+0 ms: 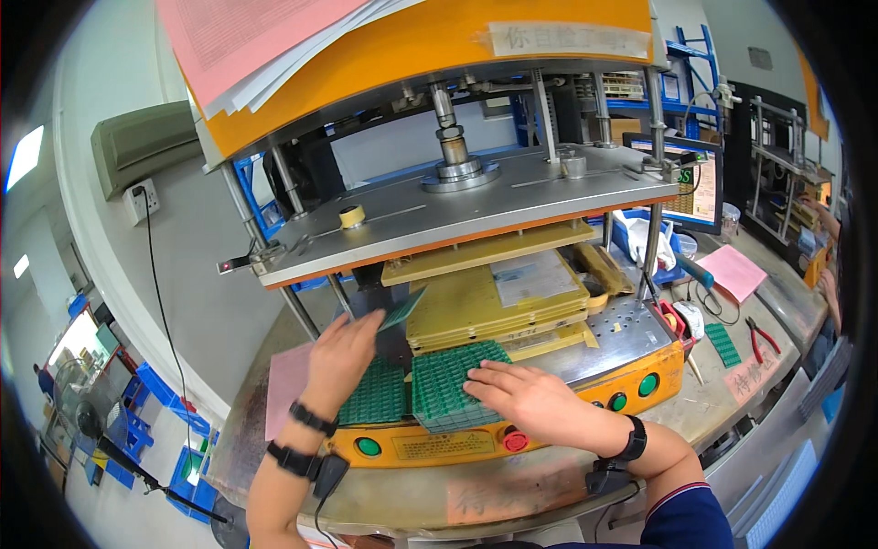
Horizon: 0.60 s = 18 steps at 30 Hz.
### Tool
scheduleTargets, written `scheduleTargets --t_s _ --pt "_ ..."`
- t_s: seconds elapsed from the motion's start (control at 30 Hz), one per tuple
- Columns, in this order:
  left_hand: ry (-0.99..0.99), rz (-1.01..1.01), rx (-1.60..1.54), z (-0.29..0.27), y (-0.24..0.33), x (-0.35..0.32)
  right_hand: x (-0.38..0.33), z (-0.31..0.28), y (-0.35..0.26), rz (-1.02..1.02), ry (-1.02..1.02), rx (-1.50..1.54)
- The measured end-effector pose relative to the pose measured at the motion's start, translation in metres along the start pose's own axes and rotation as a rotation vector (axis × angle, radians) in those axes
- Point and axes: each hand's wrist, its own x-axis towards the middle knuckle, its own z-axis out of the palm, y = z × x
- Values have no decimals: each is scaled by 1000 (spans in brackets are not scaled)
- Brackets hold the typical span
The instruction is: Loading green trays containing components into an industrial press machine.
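left hand point(343, 355): fingers clamped on a thin green board point(402, 309), tilted, beside the yellow fixture point(448, 311)
right hand point(521, 392): fingers extended, close together, resting on the green board stack point(450, 384)
green board stack: at the front of the press point(549, 189), right of a second stack point(375, 393)

Press bed point(631, 339): bare metal, smooth, reflective
Green panel stack point(453, 382) along the bed's front edge: matt plastic-like board, rough with raised rows
Press platen point(476, 212): smooth grey metal, soft sheen
Guide post point(656, 119): polished metal, glossy
Fixture plates point(457, 309): smooth resin-like plastic, slightly glossy
Table point(393, 500): worn smooth top, dull gloss
Pink sheet point(734, 272) near the table's right edge: matt paper
Wrist strap point(635, 437): matt, fabric-like
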Motion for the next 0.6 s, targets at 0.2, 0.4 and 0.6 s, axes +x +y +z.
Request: scheduleTargets --t_s 0.2,0.4,0.6 --pt "-456 -40 97 -51 27 -102 9 -8 9 54 83 30" --pt "-396 -340 -434 -67 111 -178 45 11 56 146 124 82" --pt "-250 -413 -300 -44 162 -221 86 55 105 158 84 70"
